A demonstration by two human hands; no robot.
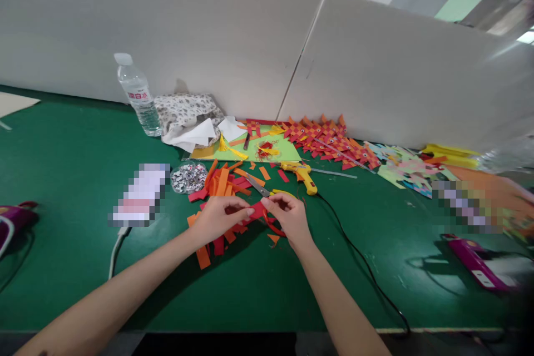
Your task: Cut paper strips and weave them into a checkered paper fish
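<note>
My left hand (219, 217) and my right hand (287, 216) meet over the green table (75, 178), both pinched on a red paper strip (257, 212) held between them. Under and around the hands lies a heap of red and orange paper strips (223, 183). Scissors with yellow and red handles (271, 200) lie just behind my right hand, blades pointing left and away. A yellow glue gun (302, 175) rests a little farther back, its black cord running toward the table's front edge.
A water bottle (137, 94) and crumpled cloth (186, 114) stand by the white partition. A green sheet (254, 150) with tassels, woven red-orange paper fish (329, 139), a bag of googly eyes (188, 177), and purple devices (479, 264) at both sides surround the work spot.
</note>
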